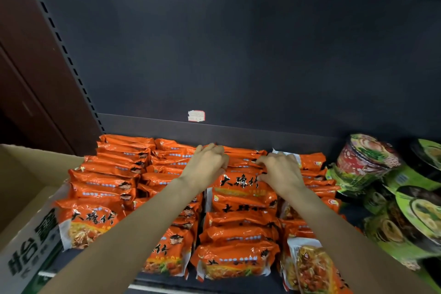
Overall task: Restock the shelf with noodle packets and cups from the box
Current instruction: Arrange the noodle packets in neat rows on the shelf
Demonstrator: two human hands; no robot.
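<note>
Both hands are on the same orange noodle packet (241, 188), mid-shelf in the third row from the left. Left hand (207, 166) pinches its top left edge with curled fingers, right hand (281, 172) grips the top right. Cardboard box (28, 198) sits off the shelf's (238, 130) left end, green noodle cups (391, 198) pile at the right.

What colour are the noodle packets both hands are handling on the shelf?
Bright orange plastic noodle packets with black characters, seen best in the head view.

head view — close, downward, shelfward
</note>
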